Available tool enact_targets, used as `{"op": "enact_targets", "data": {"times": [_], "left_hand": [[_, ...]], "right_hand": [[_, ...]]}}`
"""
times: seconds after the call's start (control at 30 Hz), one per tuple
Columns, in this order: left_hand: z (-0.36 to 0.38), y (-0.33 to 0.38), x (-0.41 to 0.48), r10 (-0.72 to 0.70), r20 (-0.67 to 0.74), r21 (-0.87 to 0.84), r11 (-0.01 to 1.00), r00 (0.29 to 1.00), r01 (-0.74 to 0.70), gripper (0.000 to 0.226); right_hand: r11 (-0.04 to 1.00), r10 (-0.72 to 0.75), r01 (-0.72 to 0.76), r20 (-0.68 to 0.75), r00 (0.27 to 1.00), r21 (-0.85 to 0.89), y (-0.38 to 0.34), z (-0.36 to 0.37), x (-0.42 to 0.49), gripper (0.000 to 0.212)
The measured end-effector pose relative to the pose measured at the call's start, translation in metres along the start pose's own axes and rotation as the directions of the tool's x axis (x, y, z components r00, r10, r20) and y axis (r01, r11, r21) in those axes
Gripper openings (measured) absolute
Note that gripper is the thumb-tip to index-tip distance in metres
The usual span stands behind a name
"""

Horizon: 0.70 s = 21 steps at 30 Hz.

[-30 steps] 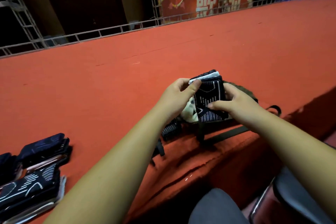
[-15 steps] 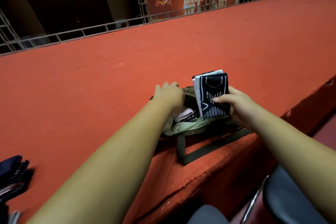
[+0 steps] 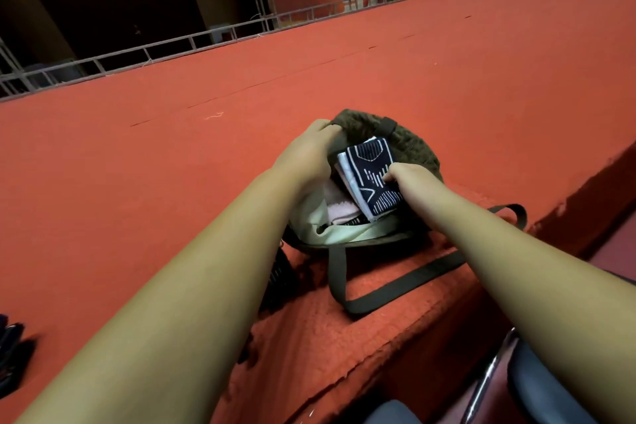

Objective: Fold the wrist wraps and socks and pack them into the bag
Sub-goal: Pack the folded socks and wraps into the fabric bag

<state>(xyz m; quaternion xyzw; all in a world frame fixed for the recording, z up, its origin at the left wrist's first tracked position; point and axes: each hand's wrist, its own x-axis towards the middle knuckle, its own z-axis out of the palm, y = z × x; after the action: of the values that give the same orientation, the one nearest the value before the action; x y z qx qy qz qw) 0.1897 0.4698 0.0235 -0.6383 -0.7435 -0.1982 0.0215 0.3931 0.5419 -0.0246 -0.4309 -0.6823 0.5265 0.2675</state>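
Observation:
An olive green bag point(image 3: 409, 144) with a pale lining lies open on the red carpeted surface point(image 3: 172, 182). My left hand point(image 3: 306, 155) grips the bag's far-left rim and holds the mouth apart. My right hand point(image 3: 409, 182) is closed on a folded dark navy sock bundle point(image 3: 370, 175) with white line patterns and a white edge, which sits partly inside the bag's opening. A pinkish-white folded item point(image 3: 339, 206) lies inside the bag beneath it. Dark folded pieces point(image 3: 10, 348) show at the left edge.
The bag's dark strap point(image 3: 389, 289) loops toward the carpet's front edge. A dark object point(image 3: 280, 272) lies just left of the bag. A chair seat point(image 3: 550, 385) is at the bottom right. A metal railing point(image 3: 172, 45) and a red banner stand at the back.
My right hand has lowered the sock bundle from above the bag into its opening. My left hand let go of the bundle and took the bag's rim. The view shifted right.

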Motion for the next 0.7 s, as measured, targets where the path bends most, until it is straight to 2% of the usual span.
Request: {"op": "enact_targets", "data": {"times": [0.1, 0.2, 0.33, 0.43, 0.57, 0.7], "left_hand": [[0.006, -0.001, -0.001, 0.06, 0.008, -0.046, 0.997, 0.998, -0.059, 0.057], [0.005, 0.004, -0.003, 0.03, 0.034, -0.041, 0.999, 0.999, -0.028, 0.063], [-0.001, 0.006, 0.001, -0.018, 0.056, -0.009, 1.0, 0.998, 0.018, 0.077], [-0.005, 0.009, 0.001, -0.031, 0.06, -0.032, 0.999, 0.998, 0.033, 0.079], [-0.006, 0.012, -0.004, -0.042, 0.129, -0.051, 0.997, 0.991, 0.049, 0.069], [-0.004, 0.011, -0.016, -0.051, 0.116, -0.051, 0.997, 0.992, 0.057, 0.05]], "right_hand": [[0.999, 0.028, -0.029, -0.031, 0.999, -0.027, 0.002, -0.001, 0.012, 0.025], [0.996, 0.046, -0.05, -0.054, 0.998, -0.074, 0.003, -0.001, 0.018, 0.026], [0.957, 0.071, -0.061, 0.024, 0.997, -0.283, 0.013, 0.001, 0.026, 0.039], [0.894, 0.094, -0.041, 0.096, 0.991, -0.445, 0.018, 0.005, 0.031, 0.045], [0.826, 0.114, -0.032, 0.112, 0.987, -0.562, 0.014, 0.018, 0.035, 0.046], [0.803, -0.017, 0.008, -0.009, 1.0, -0.596, 0.017, 0.022, 0.038, 0.042]]}}
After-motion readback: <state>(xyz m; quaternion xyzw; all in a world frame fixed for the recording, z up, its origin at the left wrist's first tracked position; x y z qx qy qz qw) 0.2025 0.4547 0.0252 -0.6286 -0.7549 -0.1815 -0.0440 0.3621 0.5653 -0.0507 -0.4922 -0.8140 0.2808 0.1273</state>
